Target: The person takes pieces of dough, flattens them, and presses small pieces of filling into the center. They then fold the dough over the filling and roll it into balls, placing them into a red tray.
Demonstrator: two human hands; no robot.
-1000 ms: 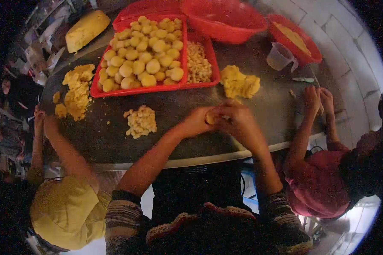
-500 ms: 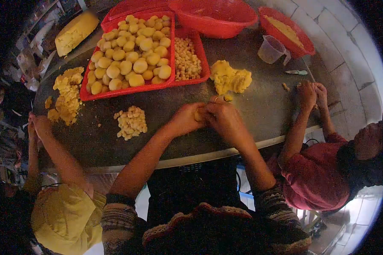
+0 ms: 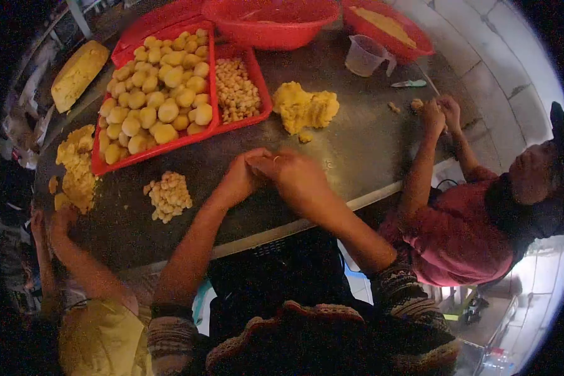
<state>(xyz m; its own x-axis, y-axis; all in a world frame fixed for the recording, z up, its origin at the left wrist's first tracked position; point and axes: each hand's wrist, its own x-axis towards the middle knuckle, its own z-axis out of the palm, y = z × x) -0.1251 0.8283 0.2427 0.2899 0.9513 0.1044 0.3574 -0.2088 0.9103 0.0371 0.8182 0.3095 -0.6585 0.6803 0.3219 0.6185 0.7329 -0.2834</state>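
Observation:
My left hand (image 3: 239,178) and my right hand (image 3: 297,182) meet above the near part of the table, fingers bent together. Between them is a small piece of yellow dough, now hidden by the fingers. A ring shows on my right hand. Just beyond lies a big rough lump of yellow dough (image 3: 304,108), with a small bit of dough (image 3: 305,136) beside its near edge. Left of my hands is a heap of pale small pieces (image 3: 169,197). Farther back, a red tray (image 3: 163,149) is piled with round yellow dough balls (image 3: 167,111).
A second red tray (image 3: 266,113) holds small pale balls. Behind are a red basin (image 3: 269,31), another red basin (image 3: 420,53) and a clear measuring jug (image 3: 365,56). Crumbly dough (image 3: 78,166) and a yellow block (image 3: 79,74) lie left. Co-workers' hands work at both sides.
The view has swung, so the tabletop things appear farther left. My hands remain together, and the dough piece visible between them before is now covered. The left co-worker's hand has reached the crumbly dough.

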